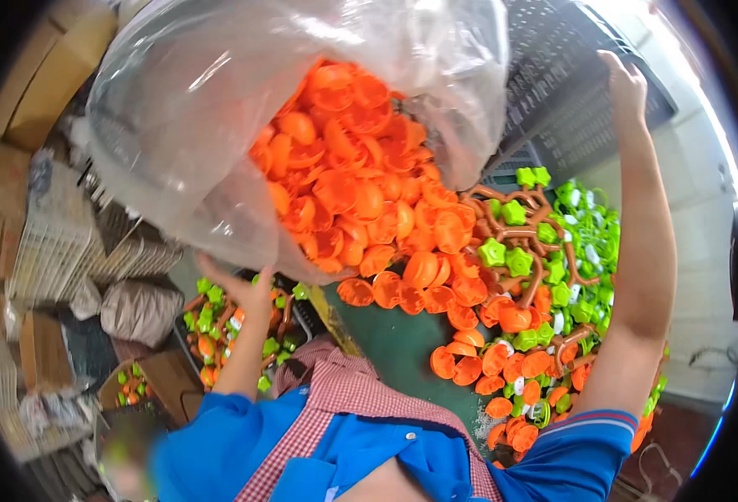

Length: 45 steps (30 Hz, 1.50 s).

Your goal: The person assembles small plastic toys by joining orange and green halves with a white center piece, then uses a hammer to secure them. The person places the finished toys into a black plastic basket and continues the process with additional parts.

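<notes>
A large clear plastic bag (185, 125) lies tilted in front of me with its mouth towards me. Orange half-round plastic shells (344, 184) spill from it onto a green tabletop (386, 335). Below the bag's left edge is my left hand (243, 289), thumb apart and fingers stretched out, close against the plastic. My right arm reaches far forward, and my right hand (627, 79) grips the edge of a grey perforated crate (566, 92) behind the bag. Beside the shells lie brown branch-like pieces (536, 209) and green star-shaped pieces (515, 261).
Bright green and white parts (591, 230) are heaped along the table's right side. At my left, a dark crate (304, 316) holds mixed coloured parts. Further left stand stacked white baskets (51, 226), cardboard boxes (47, 347) and a wrapped greyish bundle (140, 314).
</notes>
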### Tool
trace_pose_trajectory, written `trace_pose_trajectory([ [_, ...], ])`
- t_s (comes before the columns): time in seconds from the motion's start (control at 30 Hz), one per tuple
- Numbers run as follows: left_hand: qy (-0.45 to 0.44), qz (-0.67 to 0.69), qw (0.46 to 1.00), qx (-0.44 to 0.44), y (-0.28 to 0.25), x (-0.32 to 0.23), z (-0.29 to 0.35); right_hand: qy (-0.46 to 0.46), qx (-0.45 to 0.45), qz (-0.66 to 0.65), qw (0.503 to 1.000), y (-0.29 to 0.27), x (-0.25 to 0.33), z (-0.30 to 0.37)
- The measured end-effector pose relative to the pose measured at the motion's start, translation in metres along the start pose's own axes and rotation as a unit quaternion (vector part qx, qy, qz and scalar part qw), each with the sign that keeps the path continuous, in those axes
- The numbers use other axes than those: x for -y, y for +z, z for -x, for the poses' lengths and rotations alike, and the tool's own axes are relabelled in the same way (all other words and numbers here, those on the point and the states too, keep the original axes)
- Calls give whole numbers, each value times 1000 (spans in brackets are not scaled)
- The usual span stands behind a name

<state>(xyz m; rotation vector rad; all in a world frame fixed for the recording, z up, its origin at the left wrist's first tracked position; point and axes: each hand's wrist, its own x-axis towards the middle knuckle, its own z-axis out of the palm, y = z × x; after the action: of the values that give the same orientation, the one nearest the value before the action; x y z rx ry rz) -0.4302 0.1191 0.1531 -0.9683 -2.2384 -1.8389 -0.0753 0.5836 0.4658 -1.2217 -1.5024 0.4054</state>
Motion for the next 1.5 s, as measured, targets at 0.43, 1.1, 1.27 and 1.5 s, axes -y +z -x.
trace_pose_trajectory([
  [0.43, -207, 94, 930, 288, 23, 59, 17, -65, 79, 21, 995, 21, -22, 44],
  [1.1, 10, -173, 741, 649, 26, -108, 28, -37, 92, -234, 967, 58, 2, 77],
  [1.27, 183, 44, 793, 579, 109, -159, 50, 261, -48, -474, 840, 50, 26, 11],
  [1.5, 328, 201, 788, 480, 199, -240, 23, 246, -59, -512, 821, 20, 28, -4],
])
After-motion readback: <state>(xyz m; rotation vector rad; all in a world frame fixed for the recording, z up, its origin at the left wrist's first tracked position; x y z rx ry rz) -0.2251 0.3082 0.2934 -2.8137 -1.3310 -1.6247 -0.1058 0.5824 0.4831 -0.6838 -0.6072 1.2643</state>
